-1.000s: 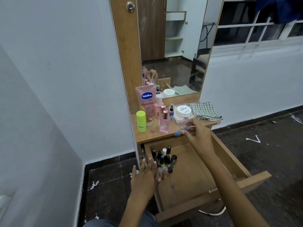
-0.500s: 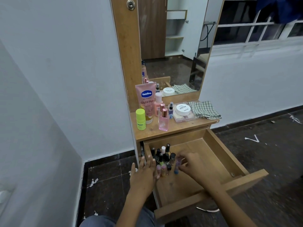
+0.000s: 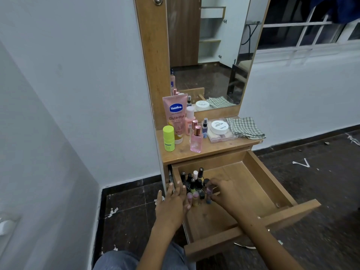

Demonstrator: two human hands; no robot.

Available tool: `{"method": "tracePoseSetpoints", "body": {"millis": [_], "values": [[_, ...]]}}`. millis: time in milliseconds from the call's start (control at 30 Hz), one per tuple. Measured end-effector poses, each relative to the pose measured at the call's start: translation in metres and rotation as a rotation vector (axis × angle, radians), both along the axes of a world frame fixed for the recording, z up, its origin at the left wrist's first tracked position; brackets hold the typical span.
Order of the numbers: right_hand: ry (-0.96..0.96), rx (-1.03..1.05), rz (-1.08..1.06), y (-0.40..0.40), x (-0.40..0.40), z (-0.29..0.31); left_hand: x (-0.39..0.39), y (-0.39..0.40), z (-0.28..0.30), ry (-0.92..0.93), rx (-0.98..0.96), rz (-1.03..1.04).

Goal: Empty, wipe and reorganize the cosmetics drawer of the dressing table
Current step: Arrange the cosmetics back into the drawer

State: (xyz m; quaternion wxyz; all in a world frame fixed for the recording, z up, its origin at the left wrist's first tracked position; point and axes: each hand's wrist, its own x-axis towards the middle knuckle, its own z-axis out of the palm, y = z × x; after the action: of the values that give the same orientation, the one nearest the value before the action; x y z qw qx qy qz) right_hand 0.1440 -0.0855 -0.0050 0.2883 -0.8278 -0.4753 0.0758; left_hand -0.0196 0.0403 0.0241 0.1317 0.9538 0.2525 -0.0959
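Observation:
The wooden drawer (image 3: 259, 172) of the dressing table stands pulled out. Several small nail-polish bottles (image 3: 194, 182) are bunched upright in its back left corner. My left hand (image 3: 173, 205) rests with straight fingers against the left side of that bunch, over the drawer's left wall. My right hand (image 3: 224, 193) pinches a small lilac bottle with a blue base (image 3: 208, 194) at the bunch's right edge, standing on the drawer floor.
On the tabletop (image 3: 185, 154) stand a pink Vaseline tube (image 3: 175, 115), a green bottle (image 3: 168, 138), pink perfume bottles (image 3: 196, 139), a small spray bottle (image 3: 205, 127), a white jar on a clear case (image 3: 219, 127) and a folded checked cloth (image 3: 245, 127). A mirror (image 3: 206, 51) rises behind. Dark floor lies around.
My right hand carried the small lilac bottle from the tabletop's front edge down into the drawer and set it beside the other bottles. My left hand stayed against the bunch.

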Motion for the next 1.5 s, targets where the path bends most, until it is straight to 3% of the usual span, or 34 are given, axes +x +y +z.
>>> {"method": "tracePoseSetpoints", "body": {"millis": [200, 533, 833, 967, 1500], "values": [[0.035, 0.033, 0.027, 0.002, -0.001, -0.007, -0.001, -0.001, 0.000, -0.003, -0.006, 0.008], [0.025, -0.080, -0.044, -0.016, 0.009, 0.011, -0.001, 0.000, 0.000, 0.014, 0.007, -0.005], [0.069, 0.399, -0.363, 0.031, 0.060, 0.064, 0.001, 0.002, -0.002, 0.019, 0.004, -0.013], [0.088, 0.490, -0.399, 0.073, 0.080, 0.077, 0.001, 0.002, 0.000, 0.015, 0.007, -0.009], [-0.006, 0.323, -0.316, 0.099, 0.096, 0.079, 0.002, 0.002, 0.004, 0.024, 0.038, -0.012]]}}
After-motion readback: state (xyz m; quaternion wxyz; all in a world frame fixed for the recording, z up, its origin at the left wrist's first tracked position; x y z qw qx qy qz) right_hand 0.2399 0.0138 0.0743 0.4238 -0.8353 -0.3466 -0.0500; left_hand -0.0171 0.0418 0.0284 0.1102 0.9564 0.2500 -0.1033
